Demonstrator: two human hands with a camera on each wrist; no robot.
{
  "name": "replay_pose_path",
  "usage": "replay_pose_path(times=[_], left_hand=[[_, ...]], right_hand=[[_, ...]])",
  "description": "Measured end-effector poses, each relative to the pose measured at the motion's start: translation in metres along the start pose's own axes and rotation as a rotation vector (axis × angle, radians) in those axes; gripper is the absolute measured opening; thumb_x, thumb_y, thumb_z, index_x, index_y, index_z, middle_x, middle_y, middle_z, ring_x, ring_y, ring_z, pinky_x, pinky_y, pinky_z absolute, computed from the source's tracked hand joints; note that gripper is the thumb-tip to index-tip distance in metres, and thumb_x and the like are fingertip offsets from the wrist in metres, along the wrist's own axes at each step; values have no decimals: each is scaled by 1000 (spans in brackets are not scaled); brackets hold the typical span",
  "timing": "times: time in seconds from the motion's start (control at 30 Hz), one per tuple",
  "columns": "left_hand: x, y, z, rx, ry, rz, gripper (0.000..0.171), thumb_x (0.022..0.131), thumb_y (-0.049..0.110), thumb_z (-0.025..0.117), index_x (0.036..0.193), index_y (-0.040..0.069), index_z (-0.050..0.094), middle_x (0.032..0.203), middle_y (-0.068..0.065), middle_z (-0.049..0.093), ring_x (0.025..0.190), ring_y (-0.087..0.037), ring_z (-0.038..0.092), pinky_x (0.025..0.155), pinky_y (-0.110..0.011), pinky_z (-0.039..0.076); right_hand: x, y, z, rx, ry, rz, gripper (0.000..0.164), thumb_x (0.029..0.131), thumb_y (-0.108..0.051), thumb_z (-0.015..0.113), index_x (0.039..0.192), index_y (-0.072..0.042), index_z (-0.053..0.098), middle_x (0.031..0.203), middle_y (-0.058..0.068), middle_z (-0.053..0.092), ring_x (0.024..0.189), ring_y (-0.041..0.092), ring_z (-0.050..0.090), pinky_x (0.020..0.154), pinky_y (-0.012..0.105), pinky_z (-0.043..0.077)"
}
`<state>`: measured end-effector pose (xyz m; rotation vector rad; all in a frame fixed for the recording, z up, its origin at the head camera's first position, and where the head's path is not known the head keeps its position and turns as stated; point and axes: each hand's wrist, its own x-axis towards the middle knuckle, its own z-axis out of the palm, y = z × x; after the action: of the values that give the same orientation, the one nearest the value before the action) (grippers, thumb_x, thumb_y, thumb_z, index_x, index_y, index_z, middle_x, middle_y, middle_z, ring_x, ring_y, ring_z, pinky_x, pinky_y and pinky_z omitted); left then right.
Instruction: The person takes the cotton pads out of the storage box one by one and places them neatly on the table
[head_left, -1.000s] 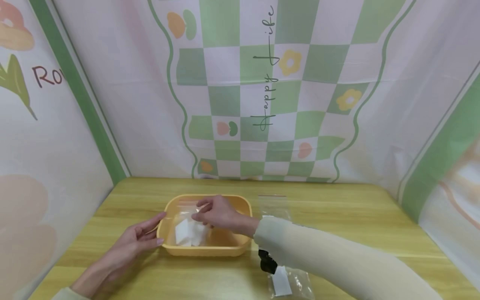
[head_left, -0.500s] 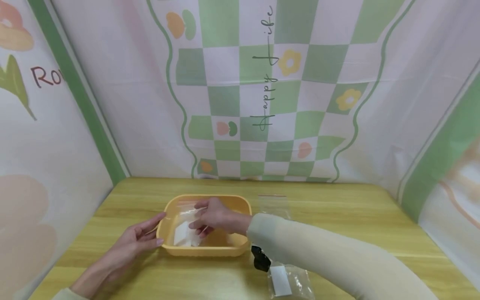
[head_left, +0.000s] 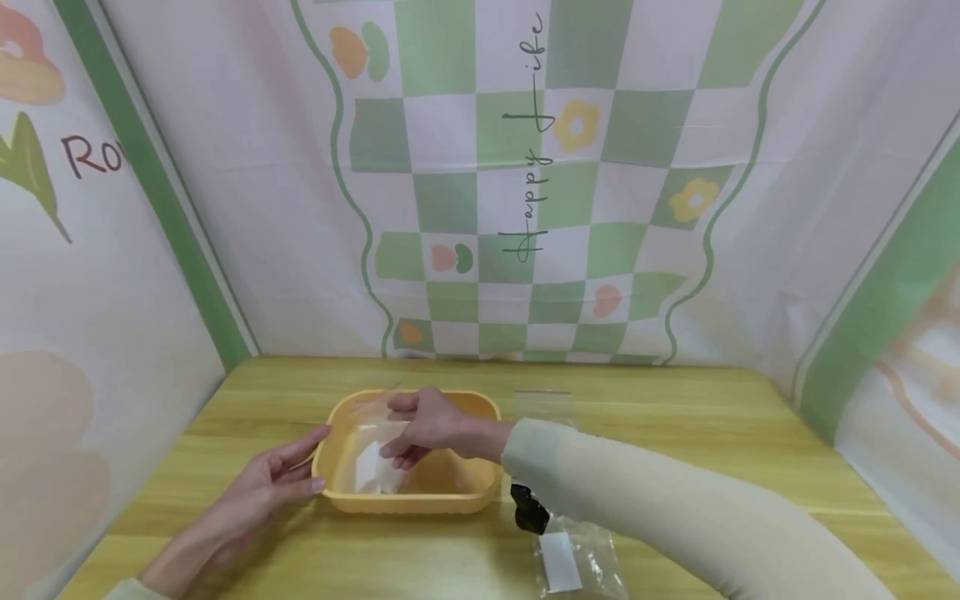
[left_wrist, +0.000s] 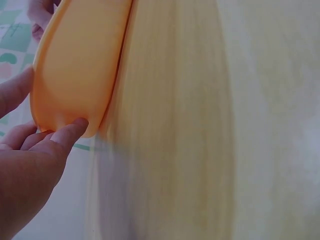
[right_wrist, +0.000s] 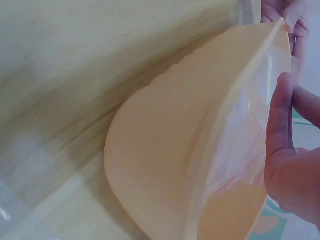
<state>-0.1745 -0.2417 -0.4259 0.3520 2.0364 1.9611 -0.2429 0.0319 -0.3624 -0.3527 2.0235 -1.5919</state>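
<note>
Left grip (head_left: 273, 479) spread against yellow tray (head_left: 412, 502), right grip (head_left: 433, 427) at plastic bag (head_left: 367, 457).

"Happy Life" (head_left: 527, 137) on checked backdrop (head_left: 442, 200), "Ro" (head_left: 92, 156) on left side cloth (head_left: 45, 283)

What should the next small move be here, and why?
The right hand should probably close firmly on the clear bag before shifting it. It reaches over the bag inside the yellow bin, but whether it pinches it is unclear. The left hand holds the bin's end, likely steadying it.
</note>
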Motion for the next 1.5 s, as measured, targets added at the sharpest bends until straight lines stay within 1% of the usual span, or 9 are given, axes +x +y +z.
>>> replay_pose_path(times=[0.1,0.23,0.3,0.47,0.63,0.73,0.97,1.27,1.5], left_hand=[[0,0,1,6,8,-16,85,98,6,72,165,-1,20,171,-22,11,149,-43,31,107,-25,46],[-1,1,2,3,14,-25,85,98,6,72,165,-1,20,171,-21,12,149,-45,28,107,-25,46],[-1,0,2,1,13,-26,85,98,6,72,165,-1,20,171,-20,12,149,-44,28,108,-24,46],[0,-1,2,4,5,-18,85,98,6,72,165,-1,19,172,-20,11,148,-39,33,107,-24,46],[0,-1,2,-2,1,-14,85,98,5,71,165,-2,19,171,-20,11,145,-27,42,107,-23,46],[0,-2,2,-4,5,-18,84,98,4,71,165,-2,20,172,-20,12,144,-25,44,107,-23,46],[0,-1,2,-10,3,-22,84,99,4,70,165,-2,19,172,-20,11,146,-28,40,108,-24,46],[-1,1,4,-11,12,-27,83,99,2,69,165,-3,18,172,-22,10,150,-45,28,107,-23,46],[0,0,3,-10,-1,-10,83,99,1,69,164,-4,17,171,-22,10,147,-35,36,107,-23,46]], right_hand=[[-4,-4,-6,-26,-21,-6,81,85,10,82,155,9,41,111,22,76,54,17,69,57,31,64],[-7,-9,-14,-44,-37,-21,82,84,10,83,155,9,42,113,23,76,55,17,70,60,33,64],[-9,-11,-18,-48,-42,-27,83,84,9,83,156,8,42,116,24,75,56,17,71,60,33,65],[-16,-14,-26,-51,-48,-32,84,83,9,85,156,4,43,149,25,56,59,18,72,61,32,65],[-27,-19,-34,-66,-48,-57,86,83,8,85,157,3,42,152,25,54,61,19,72,62,33,65],[-35,-23,-40,-77,-60,-72,86,84,8,84,158,2,41,155,22,51,63,19,73,64,33,65],[-55,-30,-60,-75,-94,-94,87,87,5,82,160,2,37,160,20,46,66,20,73,65,31,65],[-85,-31,-87,-62,-54,-113,87,86,4,83,161,-1,38,160,15,47,69,22,73,67,33,65],[-114,-19,-109,-40,-47,-126,89,88,2,82,163,0,33,164,18,41,70,22,72,67,34,65]])
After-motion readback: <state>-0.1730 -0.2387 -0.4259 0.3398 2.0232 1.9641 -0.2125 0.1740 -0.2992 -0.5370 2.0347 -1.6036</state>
